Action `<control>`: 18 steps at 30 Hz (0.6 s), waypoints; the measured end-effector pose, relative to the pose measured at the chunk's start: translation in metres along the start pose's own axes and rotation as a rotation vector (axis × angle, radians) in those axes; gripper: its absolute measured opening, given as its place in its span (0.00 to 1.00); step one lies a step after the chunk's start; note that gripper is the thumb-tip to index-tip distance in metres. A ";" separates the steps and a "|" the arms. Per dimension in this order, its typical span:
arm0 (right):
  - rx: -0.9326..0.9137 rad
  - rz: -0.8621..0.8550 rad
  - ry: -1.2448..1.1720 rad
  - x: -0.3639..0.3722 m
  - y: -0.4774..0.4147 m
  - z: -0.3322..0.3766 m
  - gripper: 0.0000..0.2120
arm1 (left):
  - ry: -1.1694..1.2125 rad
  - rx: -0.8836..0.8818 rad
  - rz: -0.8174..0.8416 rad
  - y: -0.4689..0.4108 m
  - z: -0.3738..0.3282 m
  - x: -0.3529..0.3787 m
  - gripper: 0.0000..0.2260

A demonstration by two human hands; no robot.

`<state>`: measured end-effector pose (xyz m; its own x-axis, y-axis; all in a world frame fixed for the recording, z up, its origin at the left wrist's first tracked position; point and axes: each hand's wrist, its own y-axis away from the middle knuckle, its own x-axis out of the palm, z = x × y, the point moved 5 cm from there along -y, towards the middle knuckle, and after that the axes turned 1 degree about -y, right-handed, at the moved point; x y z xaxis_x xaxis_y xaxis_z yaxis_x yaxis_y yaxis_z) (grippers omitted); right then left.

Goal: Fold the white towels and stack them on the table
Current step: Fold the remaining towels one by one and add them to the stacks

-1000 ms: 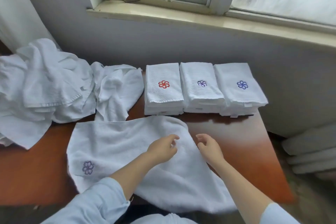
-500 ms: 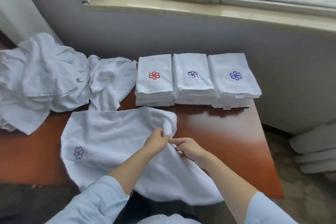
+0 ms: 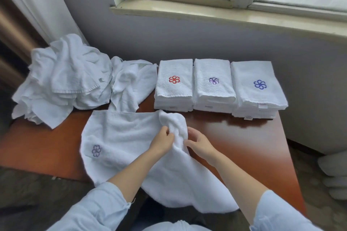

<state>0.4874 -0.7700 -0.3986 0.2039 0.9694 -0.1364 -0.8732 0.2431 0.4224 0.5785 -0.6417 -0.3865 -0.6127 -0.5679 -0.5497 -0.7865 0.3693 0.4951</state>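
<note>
Towel being worked: a white towel [image 3: 122,133] lies spread on the brown table [image 3: 244,146] straight in front of the person. Its purple flower emblem [image 3: 96,150] is at the left end, and its near-right part hangs over the near edge.
Bunched ridge: the far right corner [image 3: 172,124] is gathered into a raised fold between the two hands.
Left hand [image 3: 162,141]: on the ridge's left flank, thumb and fingers pinching the cloth.
Right hand [image 3: 201,147]: just right of the ridge, fingers curled against it. Whether it actually grips the cloth cannot be told.
Key relation: the towel's bulk runs leftward and toward the person from the hands, so the left hand is nearer to most of it.
Arms: both forearms reach forward and converge on the ridge.
Likely destination: the purple-flower stack [image 3: 214,84], beyond the hands, between the red-flower stack [image 3: 174,88] and the blue-flower stack [image 3: 259,88].
Still unfolded: a heap of crumpled towels [image 3: 65,77], far left.
</note>
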 end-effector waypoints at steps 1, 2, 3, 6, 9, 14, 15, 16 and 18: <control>0.031 0.003 0.010 0.004 -0.003 0.000 0.15 | 0.009 0.021 0.010 -0.002 0.000 -0.005 0.09; 0.073 -0.002 0.010 0.008 -0.005 -0.001 0.08 | 0.011 0.043 0.018 -0.004 0.000 -0.010 0.10; 0.119 -0.011 0.021 0.013 -0.008 -0.003 0.06 | 0.002 0.064 0.026 -0.008 0.000 -0.016 0.10; 0.193 -0.106 0.064 0.016 -0.015 -0.008 0.09 | -0.065 0.118 0.014 -0.019 0.000 -0.029 0.10; 0.193 -0.292 0.048 0.007 -0.016 0.000 0.09 | -0.184 0.166 0.036 -0.033 -0.006 -0.037 0.08; 0.136 -0.520 0.133 -0.031 -0.002 0.029 0.10 | -0.376 0.288 0.100 -0.053 -0.030 -0.034 0.05; 0.156 -0.519 0.188 -0.039 0.003 0.034 0.10 | -0.415 0.325 0.103 -0.055 -0.036 -0.032 0.07; 0.186 -0.504 0.254 -0.048 0.008 0.039 0.09 | -0.452 0.361 0.107 -0.056 -0.041 -0.031 0.08; 0.265 -0.439 0.376 -0.063 0.021 0.048 0.10 | -0.525 0.430 0.129 -0.055 -0.048 -0.026 0.09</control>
<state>0.4775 -0.8239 -0.3377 0.3067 0.7113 -0.6325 -0.5945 0.6621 0.4563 0.6417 -0.6824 -0.3676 -0.5747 -0.1086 -0.8111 -0.5995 0.7305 0.3269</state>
